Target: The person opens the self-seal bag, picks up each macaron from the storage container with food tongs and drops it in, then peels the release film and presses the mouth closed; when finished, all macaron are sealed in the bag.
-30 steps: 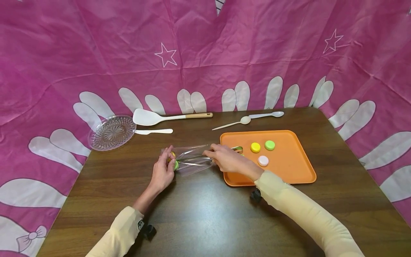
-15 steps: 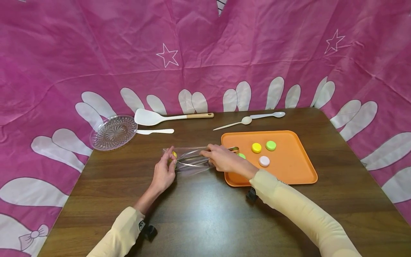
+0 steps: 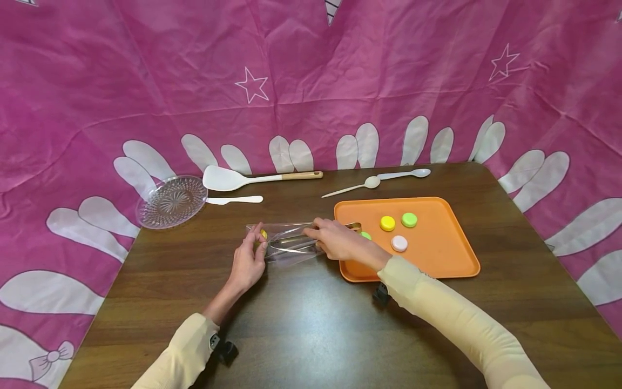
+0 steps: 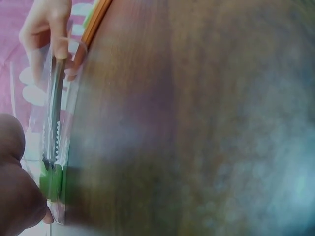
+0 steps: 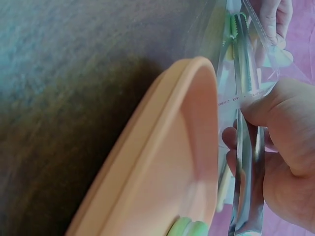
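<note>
Head view: left hand [image 3: 247, 263] pinches the left end of a clear bag [image 3: 291, 260] lying on the worktop [image 3: 301, 324]. Left wrist: serrated tongs [image 4: 57, 93] reach inside to a green macaron [image 4: 50, 183]; teeth could snag the film on withdrawal. Right wrist: right hand [image 5: 290, 142] grips the tongs beside the tray [image 5: 140, 152]; slack left hold might drag the bag along.

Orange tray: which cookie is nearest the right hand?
The green cookie partly hidden behind the right hand; the yellow cookie, pink cookie and other green cookie are farther right, fully visible.

Left hand [image 3: 247, 263] pinching clear bag [image 3: 288, 255], right hand [image 3: 335, 237] gripping tongs [image 3: 357, 226], 4 macarons [image 3: 387, 223] on tray [image 3: 442, 246]
</note>
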The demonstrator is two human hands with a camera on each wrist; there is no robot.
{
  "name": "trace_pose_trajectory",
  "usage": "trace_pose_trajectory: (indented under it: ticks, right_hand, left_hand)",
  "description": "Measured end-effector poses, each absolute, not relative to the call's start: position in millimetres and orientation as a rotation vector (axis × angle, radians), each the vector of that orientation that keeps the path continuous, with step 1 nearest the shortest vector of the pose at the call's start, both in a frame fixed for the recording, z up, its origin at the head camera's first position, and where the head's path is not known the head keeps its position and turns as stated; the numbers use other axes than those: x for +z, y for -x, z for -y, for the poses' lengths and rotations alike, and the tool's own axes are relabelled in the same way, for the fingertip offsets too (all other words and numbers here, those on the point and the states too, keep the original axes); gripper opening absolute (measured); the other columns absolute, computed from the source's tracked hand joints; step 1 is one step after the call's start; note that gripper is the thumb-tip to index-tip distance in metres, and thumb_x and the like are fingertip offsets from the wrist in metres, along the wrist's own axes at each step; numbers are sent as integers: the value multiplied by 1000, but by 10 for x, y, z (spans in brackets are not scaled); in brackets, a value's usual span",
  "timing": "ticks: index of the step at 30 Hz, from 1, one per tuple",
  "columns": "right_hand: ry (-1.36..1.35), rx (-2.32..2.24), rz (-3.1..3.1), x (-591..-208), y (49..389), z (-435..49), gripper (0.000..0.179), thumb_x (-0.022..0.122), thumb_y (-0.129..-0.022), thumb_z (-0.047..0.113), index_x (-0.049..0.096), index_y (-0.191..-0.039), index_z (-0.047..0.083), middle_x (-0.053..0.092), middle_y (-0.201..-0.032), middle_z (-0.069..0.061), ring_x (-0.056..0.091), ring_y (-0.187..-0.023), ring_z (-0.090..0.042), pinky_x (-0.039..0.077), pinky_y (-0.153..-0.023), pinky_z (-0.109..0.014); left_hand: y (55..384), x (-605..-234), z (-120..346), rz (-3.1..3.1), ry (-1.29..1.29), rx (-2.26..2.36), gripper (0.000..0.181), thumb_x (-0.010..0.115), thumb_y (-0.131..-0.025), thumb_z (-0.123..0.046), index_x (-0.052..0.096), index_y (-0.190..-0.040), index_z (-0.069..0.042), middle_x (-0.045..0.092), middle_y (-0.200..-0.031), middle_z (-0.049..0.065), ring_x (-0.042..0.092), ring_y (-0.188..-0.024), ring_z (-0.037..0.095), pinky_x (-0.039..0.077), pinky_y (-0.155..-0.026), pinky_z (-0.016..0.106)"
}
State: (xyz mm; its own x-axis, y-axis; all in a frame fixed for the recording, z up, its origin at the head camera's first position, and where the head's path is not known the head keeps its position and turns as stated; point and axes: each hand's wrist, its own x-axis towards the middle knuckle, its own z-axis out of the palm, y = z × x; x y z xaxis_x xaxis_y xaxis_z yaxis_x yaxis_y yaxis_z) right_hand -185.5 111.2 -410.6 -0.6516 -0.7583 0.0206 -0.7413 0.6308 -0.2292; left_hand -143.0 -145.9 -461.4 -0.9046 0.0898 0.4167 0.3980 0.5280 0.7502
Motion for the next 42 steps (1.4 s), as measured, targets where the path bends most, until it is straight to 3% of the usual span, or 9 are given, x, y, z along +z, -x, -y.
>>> trace_pose_trajectory:
  ticks: [29, 42]
  right_hand:
    - [1364, -574, -2871, -4019, 1599, -1765, 39, 69, -89, -3, 64, -128, 2, 54, -94, -5, 49, -77, -17, 46, -67, -25]
    - [1227, -520, -2968, -3999, 1391, -2230, 58, 67, -86, -11, 61, -137, 16, 53, -96, -3, 48, -79, -16, 46, -69, -29]
  left_hand:
    - [1447, -4625, 1464, 2442, 410, -1322, 15, 55, -93, 13, 52, -90, -1, 55, -138, 26, 40, -137, 43, 28, -112, 58]
    - [1448, -4639, 1455, 2432, 420, -1320, 16, 55, -92, 14, 51, -89, -1, 54, -137, 28, 41, -136, 46, 30, -110, 60]
